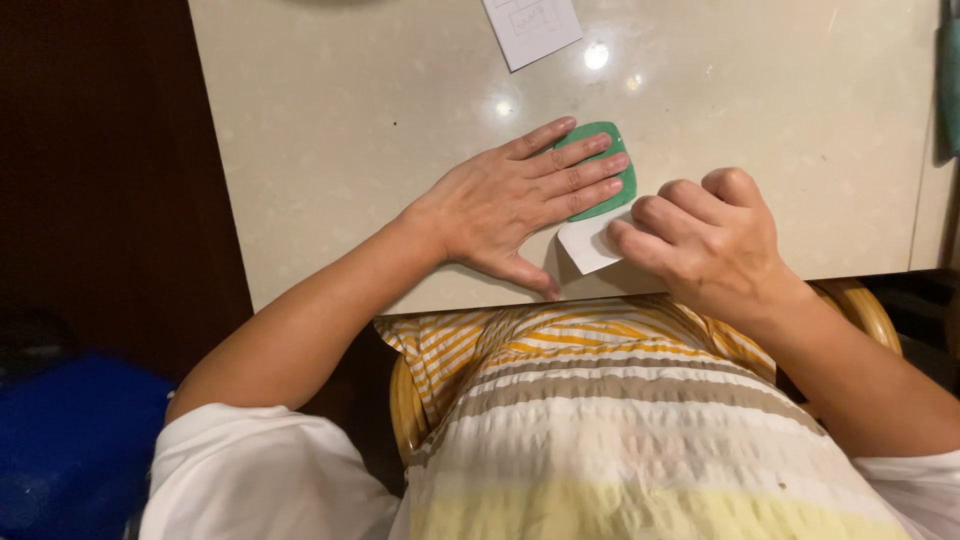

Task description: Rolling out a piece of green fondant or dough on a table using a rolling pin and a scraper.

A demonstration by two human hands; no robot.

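Note:
A green paper piece (612,196) with a rounded top lies on the pale stone table (350,120), white side (588,245) showing at its lower end. My left hand (520,200) lies flat on it, fingers spread across the green part. My right hand (700,235) is curled, its fingertips pressing the white lower edge of the paper against the table.
A white printed sheet (530,28) lies at the table's far edge. A teal object (950,80) shows at the far right edge. The table's near edge runs just below my hands. A blue object (70,440) sits on the dark floor at left.

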